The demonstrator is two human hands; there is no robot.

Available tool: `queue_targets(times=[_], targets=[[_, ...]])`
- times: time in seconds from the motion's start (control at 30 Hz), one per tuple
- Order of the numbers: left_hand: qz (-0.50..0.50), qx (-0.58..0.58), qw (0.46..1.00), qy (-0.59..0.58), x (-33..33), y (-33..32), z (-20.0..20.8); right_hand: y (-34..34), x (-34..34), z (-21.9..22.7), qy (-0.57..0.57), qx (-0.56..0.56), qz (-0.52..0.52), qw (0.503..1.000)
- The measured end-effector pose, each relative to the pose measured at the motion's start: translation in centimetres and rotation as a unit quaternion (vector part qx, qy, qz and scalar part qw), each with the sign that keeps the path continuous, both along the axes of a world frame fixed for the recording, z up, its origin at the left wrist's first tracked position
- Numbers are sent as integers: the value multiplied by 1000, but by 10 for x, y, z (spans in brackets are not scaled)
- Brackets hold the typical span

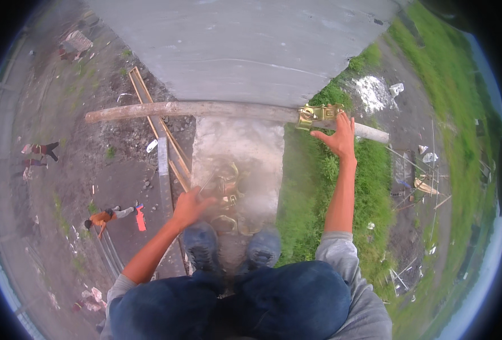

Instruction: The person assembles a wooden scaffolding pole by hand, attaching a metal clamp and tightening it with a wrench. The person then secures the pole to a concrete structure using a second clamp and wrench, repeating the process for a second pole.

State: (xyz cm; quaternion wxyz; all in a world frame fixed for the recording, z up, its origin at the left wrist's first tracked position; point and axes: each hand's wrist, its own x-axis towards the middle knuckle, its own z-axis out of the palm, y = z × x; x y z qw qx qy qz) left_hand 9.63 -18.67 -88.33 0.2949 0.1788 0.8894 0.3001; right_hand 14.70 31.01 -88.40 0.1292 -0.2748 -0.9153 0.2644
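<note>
A long round pipe [143,110] lies crosswise over the narrow concrete ledge [237,136], against the foot of a grey concrete face [234,51]. Near its right end, a gold-coloured scaffold clamp [318,115] sits around the pipe. My right hand [340,136] is at the clamp's right end, fingertips touching it, thumb spread away below the pipe. On the ledge before my shoes lie more gold-coloured scaffold clamps [228,190], partly blurred. Beside them, at the ledge's left edge, my left hand [191,207] has its thumb apart from the fingers and shows nothing in it.
My shoes [262,247] stand on the ledge, high above the ground. Long wooden boards [143,85] and a grey beam [163,156] are below on the left. A person in orange [101,217] is down there too. Green plants [313,198] grow below on the right.
</note>
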Motion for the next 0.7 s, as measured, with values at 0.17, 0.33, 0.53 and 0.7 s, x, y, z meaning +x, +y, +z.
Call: queue_targets(times=[0.17, 0.33, 0.53, 0.7], targets=[[-19, 26, 993, 113, 8, 7, -9, 41, 5, -38, -137, 185, 69, 971], [-24, 53, 993, 102, 7, 6, -15, 49, 7, -58, -92, 209, 79, 970], [-27, 46, 993, 105, 8, 2, -19, 52, 5, -58, -122, 194, 78, 970], [-29, 48, 993, 100, 7, 1, -20, 51, 4, -68, -135, 210, 63, 966]])
